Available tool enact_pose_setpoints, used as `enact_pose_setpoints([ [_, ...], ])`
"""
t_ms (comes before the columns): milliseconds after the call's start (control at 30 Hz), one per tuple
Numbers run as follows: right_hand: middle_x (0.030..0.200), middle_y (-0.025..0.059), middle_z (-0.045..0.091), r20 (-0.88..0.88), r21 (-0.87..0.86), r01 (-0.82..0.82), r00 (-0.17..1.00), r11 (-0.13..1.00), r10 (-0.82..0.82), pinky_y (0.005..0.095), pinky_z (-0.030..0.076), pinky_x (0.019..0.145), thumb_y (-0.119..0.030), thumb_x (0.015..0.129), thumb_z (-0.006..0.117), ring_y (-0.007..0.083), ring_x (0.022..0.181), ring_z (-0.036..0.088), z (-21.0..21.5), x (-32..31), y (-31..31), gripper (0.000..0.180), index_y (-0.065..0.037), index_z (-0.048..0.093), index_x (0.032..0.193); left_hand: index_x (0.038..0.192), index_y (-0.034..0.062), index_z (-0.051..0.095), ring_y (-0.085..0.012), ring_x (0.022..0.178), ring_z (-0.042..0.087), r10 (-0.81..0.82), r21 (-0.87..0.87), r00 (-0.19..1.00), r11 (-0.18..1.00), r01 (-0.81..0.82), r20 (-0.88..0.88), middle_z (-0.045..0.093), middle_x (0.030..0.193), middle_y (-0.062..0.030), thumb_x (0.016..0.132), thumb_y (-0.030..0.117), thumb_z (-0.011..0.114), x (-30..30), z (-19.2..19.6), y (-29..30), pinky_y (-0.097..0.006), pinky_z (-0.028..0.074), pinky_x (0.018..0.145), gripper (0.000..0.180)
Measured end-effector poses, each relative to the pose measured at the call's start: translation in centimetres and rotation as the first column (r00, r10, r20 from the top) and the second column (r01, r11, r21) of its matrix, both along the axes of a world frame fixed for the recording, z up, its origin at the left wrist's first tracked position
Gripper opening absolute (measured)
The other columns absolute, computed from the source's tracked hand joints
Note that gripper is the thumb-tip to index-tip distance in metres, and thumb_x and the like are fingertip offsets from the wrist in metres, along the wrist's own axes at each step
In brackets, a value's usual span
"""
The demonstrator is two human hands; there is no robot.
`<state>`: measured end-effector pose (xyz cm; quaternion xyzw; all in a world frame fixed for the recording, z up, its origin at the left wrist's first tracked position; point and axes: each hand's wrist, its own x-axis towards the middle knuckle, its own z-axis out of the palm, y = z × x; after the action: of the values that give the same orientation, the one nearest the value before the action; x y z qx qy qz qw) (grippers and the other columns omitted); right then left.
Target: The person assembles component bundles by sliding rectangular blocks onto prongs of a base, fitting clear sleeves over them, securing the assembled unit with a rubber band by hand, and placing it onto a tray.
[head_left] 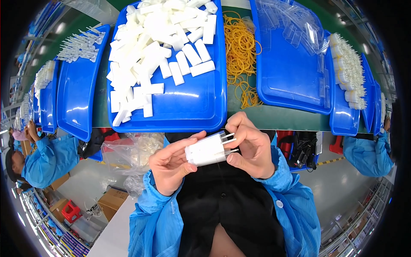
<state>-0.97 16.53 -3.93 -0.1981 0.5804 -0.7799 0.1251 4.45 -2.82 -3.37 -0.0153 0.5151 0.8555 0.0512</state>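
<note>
Where the bench (291, 121) ends, left hand (169, 167) and right hand (254, 150) share one block (205, 150)

As the bench's front edge crosses the view, the big tray (188, 109) takes up the middle, its near rim about at that edge. White pieces (150, 47) heap over its far and left parts, leaving blue floor at the near right. The right tray (293, 85) stops short of the edge, so a green strip shows before it; clear plastic (295, 21) lies at its far end. Yellow bands (239, 49) fill the lane between these trays.

Just off the edge, before the dark shirt (227, 192), both hands work in a narrow gap, forearms angled inward in blue sleeves (156, 218). The left hand grips the block's left end, thumb below, fingers above. The right hand is curled, thumb and forefinger bent toward the pins (231, 151); whether they touch, I cannot tell. The block lies slightly tilted between the hands, pins pointing right.
</note>
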Motion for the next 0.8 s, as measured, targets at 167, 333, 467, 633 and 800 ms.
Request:
enact_pose_setpoints([
  [167,0.087,0.0072,0.043,-0.005,-0.007,0.004,1.0,1.0,-0.004,0.0291,0.032,0.074,-0.007,0.07,0.074,0.0186,0.083,0.039,-0.3,-0.1,0.0,0.021,-0.005,0.056,0.079,0.114,-0.0058,0.054,-0.0325,0.108,0.055,0.055,-0.085,0.994,0.995,-0.047,0.096,0.054,0.114,-0.0292,0.071,0.017,0.075,-0.1,0.7,0.7,-0.04,0.043,0.094,0.053],
  [333,0.087,0.0074,0.045,-0.043,0.03,0.02,0.999,0.999,-0.019,0.0297,0.033,0.074,-0.007,0.071,0.074,0.0188,0.082,0.04,-0.3,-0.6,0.5,0.019,-0.004,0.057,0.08,0.117,-0.009,0.049,-0.0308,0.111,0.052,-0.019,-0.049,1.0,0.999,0.019,-0.006,0.05,0.119,-0.0287,0.074,-0.003,0.067,-0.5,0.0,0.4,-0.039,0.042,0.095,0.047],
  [467,0.089,0.0072,0.05,-0.185,0.199,-0.067,0.977,0.978,0.104,0.029,0.036,0.075,-0.014,0.067,0.078,0.0199,0.083,0.046,0.0,-1.7,1.3,0.025,-0.006,0.061,0.084,0.117,-0.009,0.049,-0.0301,0.111,0.052,-0.024,-0.024,0.998,0.999,0.026,0.062,0.05,0.12,-0.0284,0.075,0.0,0.067,-0.1,-0.1,-0.1,-0.039,0.042,0.095,0.047],
  [633,0.084,0.0091,0.056,-0.379,0.389,0.373,0.898,0.842,-0.223,0.0316,0.04,0.074,-0.018,0.076,0.068,0.0195,0.082,0.052,2.0,-4.3,5.6,0.018,-0.003,0.06,0.084,0.117,-0.0079,0.049,-0.0318,0.111,0.053,0.028,0.036,0.997,0.999,-0.031,0.075,0.05,0.119,-0.0289,0.075,0.003,0.067,0.3,-1.0,-0.6,-0.04,0.04,0.096,0.046],
  [800,0.084,0.0107,0.057,-0.899,0.401,0.823,0.437,-0.401,-0.003,0.0393,0.04,0.069,-0.029,0.072,0.071,0.0301,0.081,0.052,2.0,-8.9,13.9,0.028,-0.006,0.06,0.083,0.118,-0.0078,0.048,-0.032,0.111,0.052,0.108,0.065,0.989,0.991,-0.115,0.105,0.05,0.119,-0.0294,0.076,0.005,0.066,0.1,-0.6,-0.6,-0.04,0.04,0.096,0.047],
])
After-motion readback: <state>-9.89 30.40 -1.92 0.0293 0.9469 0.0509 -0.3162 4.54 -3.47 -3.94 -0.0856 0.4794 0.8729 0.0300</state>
